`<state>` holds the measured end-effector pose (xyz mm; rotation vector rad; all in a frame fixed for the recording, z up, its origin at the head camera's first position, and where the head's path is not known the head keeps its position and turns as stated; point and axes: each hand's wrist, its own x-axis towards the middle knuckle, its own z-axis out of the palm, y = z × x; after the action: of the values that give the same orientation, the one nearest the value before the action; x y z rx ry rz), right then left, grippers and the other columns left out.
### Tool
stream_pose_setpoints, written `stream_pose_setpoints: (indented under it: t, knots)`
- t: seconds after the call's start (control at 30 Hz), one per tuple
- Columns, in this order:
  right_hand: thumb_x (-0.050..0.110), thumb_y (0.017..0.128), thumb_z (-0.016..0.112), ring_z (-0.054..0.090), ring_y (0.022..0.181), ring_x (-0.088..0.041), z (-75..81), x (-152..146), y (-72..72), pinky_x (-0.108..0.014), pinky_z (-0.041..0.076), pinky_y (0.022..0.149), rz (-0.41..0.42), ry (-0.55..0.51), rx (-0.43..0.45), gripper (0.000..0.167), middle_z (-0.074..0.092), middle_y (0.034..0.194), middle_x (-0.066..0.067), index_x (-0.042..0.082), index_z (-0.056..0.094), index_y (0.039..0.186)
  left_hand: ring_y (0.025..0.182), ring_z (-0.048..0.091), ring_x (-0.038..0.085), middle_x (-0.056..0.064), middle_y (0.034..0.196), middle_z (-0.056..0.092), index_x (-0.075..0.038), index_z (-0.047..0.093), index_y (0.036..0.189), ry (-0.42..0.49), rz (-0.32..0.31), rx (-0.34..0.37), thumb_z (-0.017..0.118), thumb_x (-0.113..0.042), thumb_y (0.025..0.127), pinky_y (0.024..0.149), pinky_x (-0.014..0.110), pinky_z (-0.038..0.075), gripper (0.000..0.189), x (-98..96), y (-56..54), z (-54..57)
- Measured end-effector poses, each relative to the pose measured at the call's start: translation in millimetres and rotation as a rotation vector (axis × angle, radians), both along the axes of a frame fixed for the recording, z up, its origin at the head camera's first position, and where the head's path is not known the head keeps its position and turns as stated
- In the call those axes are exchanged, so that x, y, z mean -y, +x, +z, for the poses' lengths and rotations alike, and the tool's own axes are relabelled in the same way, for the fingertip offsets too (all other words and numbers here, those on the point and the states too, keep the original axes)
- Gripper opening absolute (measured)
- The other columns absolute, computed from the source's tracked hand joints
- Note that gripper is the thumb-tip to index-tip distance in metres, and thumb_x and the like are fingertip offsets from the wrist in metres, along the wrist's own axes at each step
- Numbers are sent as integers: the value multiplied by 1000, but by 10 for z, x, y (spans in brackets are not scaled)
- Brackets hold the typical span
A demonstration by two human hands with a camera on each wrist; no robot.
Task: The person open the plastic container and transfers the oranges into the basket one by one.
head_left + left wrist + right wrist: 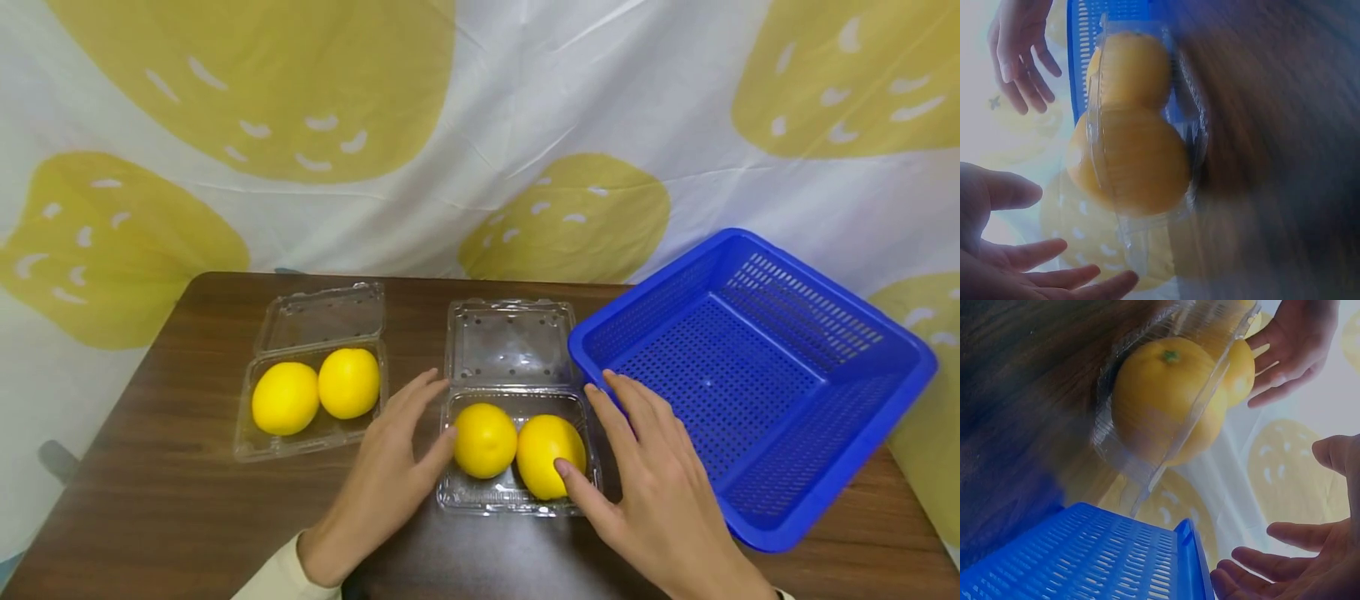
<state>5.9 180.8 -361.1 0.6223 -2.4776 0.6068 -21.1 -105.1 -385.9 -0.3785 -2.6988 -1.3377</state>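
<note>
A clear plastic clamshell box stands with its lid raised toward the back. Inside its base sit two yellow oranges side by side, a left orange and a right orange; a green stem end shows on one orange in the right wrist view. My left hand is at the box's left side, fingers spread and thumb tip close to the left orange. My right hand hovers at the right side, its thumb overlapping the right orange in the head view. Neither hand grips anything.
To the left, a second open clamshell box holds two more oranges. A blue perforated basket stands on the right, close beside the middle box and my right hand. Behind the brown table hangs a fruit-patterned cloth.
</note>
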Motion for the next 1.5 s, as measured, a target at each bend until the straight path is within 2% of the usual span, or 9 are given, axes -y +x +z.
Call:
stream_pose_setpoints:
  t: [0.13,0.27,0.4,0.47,0.6,0.7,0.9,1.17,1.5]
  knots:
    - [62,111,49,55,137,-44,-21,20,19,-45,43,121,32,-27,29,75,58,152,-24,0,61,151,151,50,43,19,167,50,-2,59,155,27,-2,27,77,-11,100,122,77,35,58,-11,9,-32]
    - [60,111,50,57,136,-40,-55,46,29,-24,33,127,57,-48,42,73,58,153,-22,2,60,153,147,55,43,22,167,49,1,55,157,102,-12,75,75,-5,100,117,60,52,61,-23,12,-60]
    - [60,112,49,58,136,-40,-111,75,30,-18,25,130,77,-51,25,71,58,153,-21,1,62,151,148,54,44,24,168,47,1,50,160,186,-9,163,73,0,100,108,46,59,65,-29,18,-81]
    - [59,112,49,59,136,-40,-142,84,28,-19,25,130,84,-47,18,70,59,153,-20,2,63,149,148,54,45,25,167,47,1,48,162,214,-5,198,73,1,99,106,44,60,67,-32,22,-92]
    - [60,112,48,60,135,-38,-168,95,29,-44,52,118,89,-28,38,68,59,153,-19,3,65,146,147,55,46,26,165,50,2,44,164,246,-7,235,73,3,98,105,43,62,72,-33,37,-125]
    - [59,112,48,61,134,-37,-171,104,31,-61,59,103,90,-13,54,67,59,152,-19,3,65,145,147,54,46,27,164,50,3,41,165,281,-15,257,72,4,98,106,44,61,75,-33,50,-138]
    - [58,111,51,61,133,-38,-204,120,41,-60,59,104,80,15,80,68,60,151,-21,1,64,146,148,52,48,29,165,47,4,41,165,333,-26,291,70,8,95,105,45,62,76,-24,78,-150]
    - [44,99,72,60,133,-39,-281,145,32,-59,58,105,65,47,90,62,61,148,-23,0,66,142,140,58,54,36,157,52,7,46,161,343,-52,247,66,10,88,98,43,66,76,-1,97,-279]
    - [44,91,78,61,127,-41,-365,172,10,-61,59,103,16,114,87,67,64,139,-26,0,68,139,146,54,51,33,160,50,3,47,162,437,-22,367,67,13,87,106,48,62,79,-44,147,-198]
